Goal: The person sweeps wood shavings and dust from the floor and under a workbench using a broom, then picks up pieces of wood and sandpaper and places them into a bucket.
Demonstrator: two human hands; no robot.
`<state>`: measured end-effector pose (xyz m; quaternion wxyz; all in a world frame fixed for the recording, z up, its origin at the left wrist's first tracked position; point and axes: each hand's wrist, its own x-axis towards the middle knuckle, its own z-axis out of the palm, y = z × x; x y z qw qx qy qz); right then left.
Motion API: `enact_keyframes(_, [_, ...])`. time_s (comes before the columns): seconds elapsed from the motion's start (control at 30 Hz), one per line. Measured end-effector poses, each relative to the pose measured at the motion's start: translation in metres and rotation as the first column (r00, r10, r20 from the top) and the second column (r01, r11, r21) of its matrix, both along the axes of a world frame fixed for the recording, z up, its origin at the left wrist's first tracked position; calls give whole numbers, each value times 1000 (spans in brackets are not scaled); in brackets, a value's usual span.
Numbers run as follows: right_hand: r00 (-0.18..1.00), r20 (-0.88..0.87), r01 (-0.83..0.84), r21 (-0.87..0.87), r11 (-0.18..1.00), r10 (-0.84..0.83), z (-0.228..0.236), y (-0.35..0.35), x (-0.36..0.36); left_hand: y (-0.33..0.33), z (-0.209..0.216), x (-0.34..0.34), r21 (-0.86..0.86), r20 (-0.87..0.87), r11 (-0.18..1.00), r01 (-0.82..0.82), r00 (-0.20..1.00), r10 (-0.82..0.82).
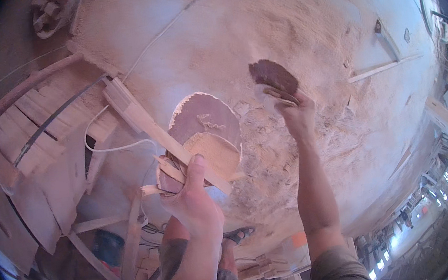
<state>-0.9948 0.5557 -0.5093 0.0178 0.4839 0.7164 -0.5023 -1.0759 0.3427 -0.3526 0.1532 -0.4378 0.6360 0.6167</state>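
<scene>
My left hand [194,197] is closed near the middle-left, with its thumb over a pale wooden strip [146,121]. Beyond the thumb sits a round brown disc [193,113] with a chipped pale edge. A heap of light sawdust [211,152] covers its near part, and curled scraps lie on its face. My right hand [297,111], raised farther off to the right, pinches a dark brown, ragged-edged piece of sandpaper [275,75]. A pale, folded layer shows along its near side. The fingertips of my left hand are hidden under the strip.
Sawdust lies over the floor [254,19]. Wooden boards [33,135] and a timber frame [130,241] stand at left, with a white cable [118,147] across them. Wooden sticks [383,67] lie at right. My sandalled foot [239,234] shows below.
</scene>
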Motion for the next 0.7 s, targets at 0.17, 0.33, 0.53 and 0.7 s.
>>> enact_keyframes(0.17, [957, -51, 165, -710, 685, -284, 62, 19, 70, 9, -5, 30, -11, 2, 998, 58, 998, -58])
enact_keyframes(0.33, [987, 114, 158, -811, 563, -113, 85, -2, 105, 13, -23, 77, 142, 84, 919, 367, 921, -381])
enact_keyframes(0.53, [964, 158, 259, -756, 601, -216, 87, -37, 112, 23, -29, 111, 597, 176, 772, 220, 902, -394])
enact_keyframes(0.7, [909, 188, 378, -751, 542, -372, 106, -62, 94, 42, -5, 112, 224, -119, 651, 725, 683, -720])
